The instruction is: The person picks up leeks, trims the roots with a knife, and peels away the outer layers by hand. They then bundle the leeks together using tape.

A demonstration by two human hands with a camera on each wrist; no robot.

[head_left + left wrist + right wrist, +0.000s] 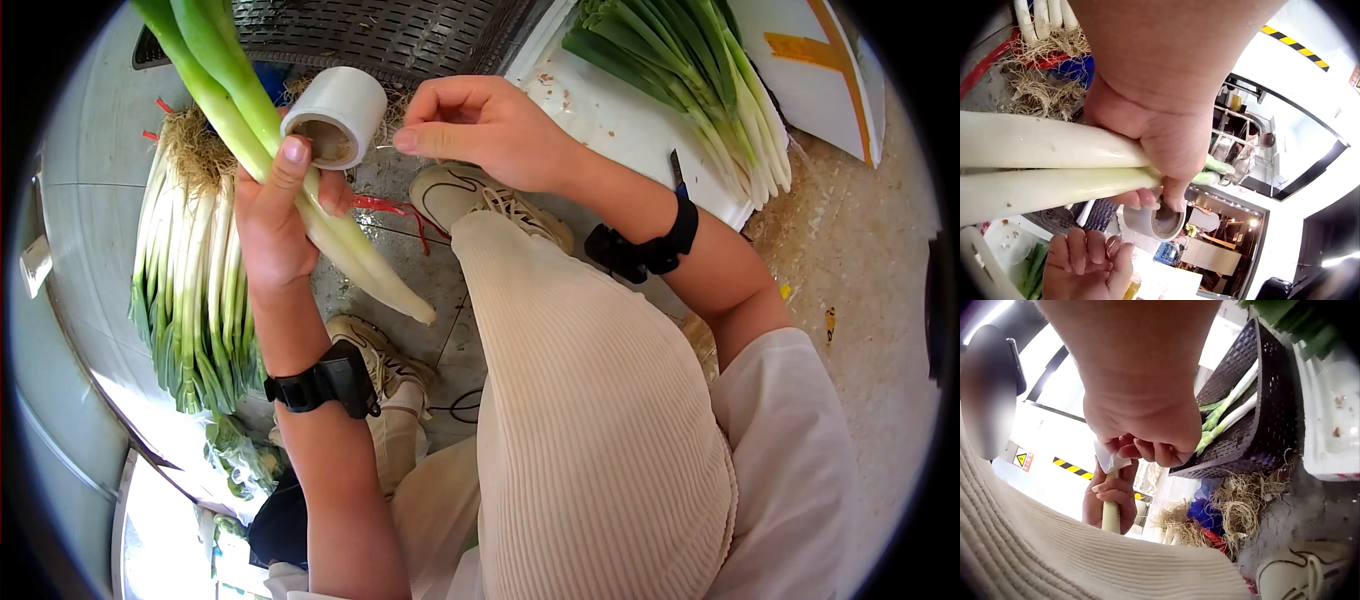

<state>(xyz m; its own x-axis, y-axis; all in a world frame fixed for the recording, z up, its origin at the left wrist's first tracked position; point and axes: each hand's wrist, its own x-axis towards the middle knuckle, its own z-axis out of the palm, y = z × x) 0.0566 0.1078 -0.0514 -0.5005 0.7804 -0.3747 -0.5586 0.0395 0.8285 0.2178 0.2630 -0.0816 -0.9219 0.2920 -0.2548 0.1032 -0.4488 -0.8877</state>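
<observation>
Two thick scallion stalks (365, 262) lie across my left hand (272, 222), whose fingers and thumb grip them together with a white tape roll (358, 105). In the left wrist view the stalks (1047, 147) run side by side, and the roll (1140, 220) sits beyond the fingertips. Just right of the roll is my right hand (490, 130), fingers curled and thumb against the index finger. A thin, clear strip shows at its fingertips, apparently the tape end. In the right wrist view this hand (1147, 425) partly hides the roll.
A root-topped scallion bundle (195, 250) is at the left. Green scallions (720, 110) lie on a white tray (600, 115) at the upper right, and a dark woven basket (370, 45) stands ahead. Shoes (485, 200) and red ties (385, 205) are on the floor below.
</observation>
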